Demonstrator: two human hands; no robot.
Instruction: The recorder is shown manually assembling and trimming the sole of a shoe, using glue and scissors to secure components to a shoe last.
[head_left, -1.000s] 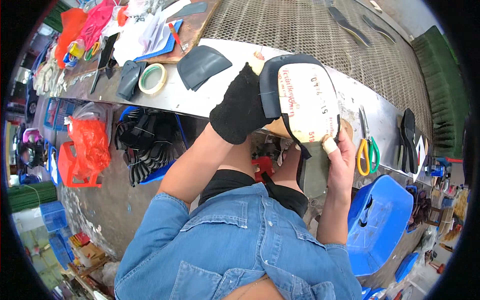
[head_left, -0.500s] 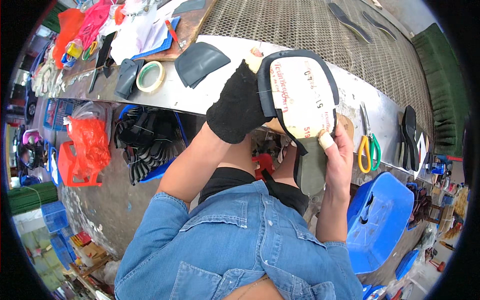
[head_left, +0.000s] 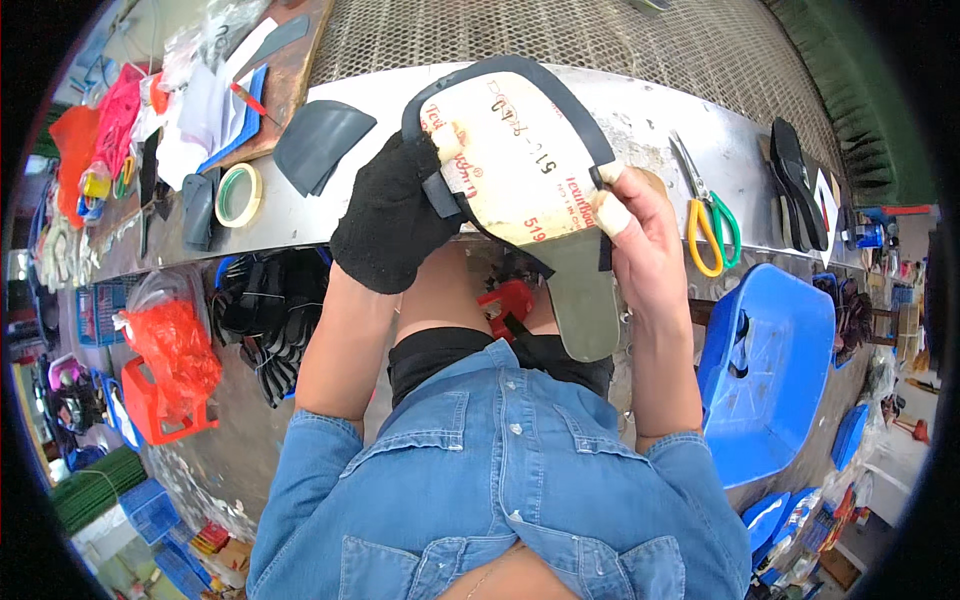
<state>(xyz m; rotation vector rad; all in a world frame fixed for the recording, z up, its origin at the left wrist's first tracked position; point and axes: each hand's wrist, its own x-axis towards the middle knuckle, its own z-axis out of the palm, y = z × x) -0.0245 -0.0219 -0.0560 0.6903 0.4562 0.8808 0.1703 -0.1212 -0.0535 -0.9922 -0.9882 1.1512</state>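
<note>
Above the near edge of the bench I hold a shoe insole, its broad front a cream printed board (head_left: pixel 510 150) and its narrow grey-green heel end (head_left: pixel 585 310) hanging toward my lap. A dark strip (head_left: pixel 575 95) is folded over the rim of the board. My left hand (head_left: pixel 385 215), in a black glove with bare or covered fingertips showing, is closed on the left rim. On the opposite rim, my right hand (head_left: pixel 645 230) pinches the strip and board, with pale wraps on its thumb and fingertip. The fingers beneath the insole are hidden.
Scissors with yellow and green handles (head_left: pixel 707 197) lie right of my right hand, beyond them dark soles (head_left: pixel 790 190). Left on the bench are dark cut pieces (head_left: pixel 322 140) and a tape roll (head_left: pixel 256 190). A blue tub (head_left: pixel 765 370) stands below right, a red stool (head_left: pixel 165 400) below left.
My left hand has shifted left along with the insole, which is now tilted and turned somewhat. Both thumbs now press on the rim. The whole view has shifted too.
</note>
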